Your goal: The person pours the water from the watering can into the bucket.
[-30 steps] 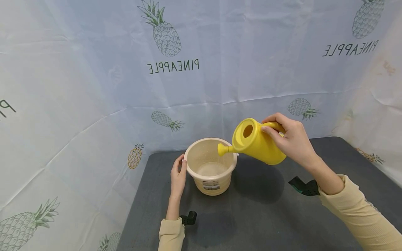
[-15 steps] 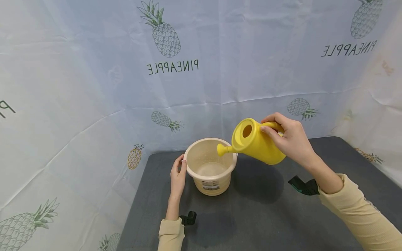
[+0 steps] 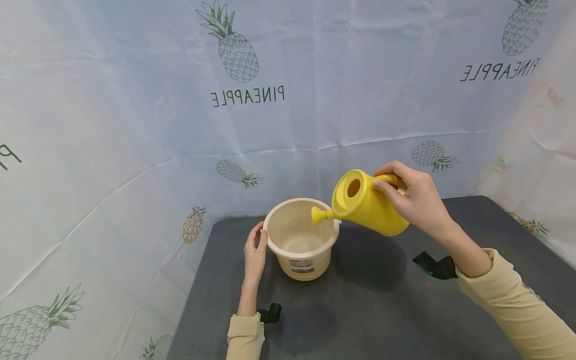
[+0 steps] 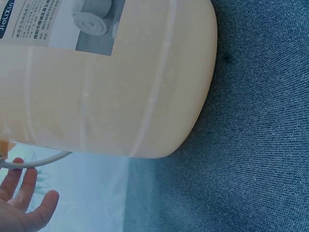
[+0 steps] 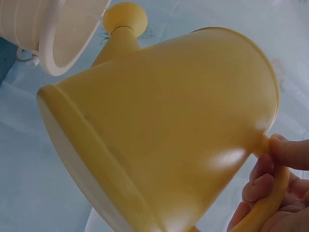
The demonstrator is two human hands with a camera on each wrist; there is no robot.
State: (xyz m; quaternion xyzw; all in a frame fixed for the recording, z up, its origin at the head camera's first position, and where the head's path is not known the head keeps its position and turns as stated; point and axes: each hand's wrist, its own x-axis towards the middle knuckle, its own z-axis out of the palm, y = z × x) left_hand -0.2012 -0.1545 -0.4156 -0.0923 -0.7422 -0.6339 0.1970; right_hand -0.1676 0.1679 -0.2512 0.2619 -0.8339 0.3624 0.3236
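Nearest me are my cream sleeves (image 3: 508,300), rolled back from the wrists, with a dark mount (image 3: 435,266) at each cuff, behind the fingers. My left hand (image 3: 254,255) rests against the left side of the bucket (image 3: 288,225), its fingers loosely extended and spread, fingertips touching the bail (image 4: 43,162), thumb set apart from them. My right hand (image 3: 416,197) grips the can (image 3: 375,212) by its handle (image 5: 277,191), fingers curled round it and the thumb laid along its upper end.

The can is in the air just left of my right fingers, tilted so that its rose (image 3: 318,215) dips inside the bucket's right rim. It is plain bright yellow, smooth and glossy, with a round hole in its top face and a short spout ending in that rose.

Just right of my left fingers, the bucket stands upright on the tabletop (image 3: 360,320). It is cream plastic, thick-rimmed, ridged and narrowing downward, with fine specks inside and a printed label (image 3: 302,266) facing me.

The dark grey tabletop spreads below both sets of fingers. Beyond them hangs a pale, creased curtain (image 3: 360,100) printed with pineapples, the word PINEAPPLE reading mirrored.
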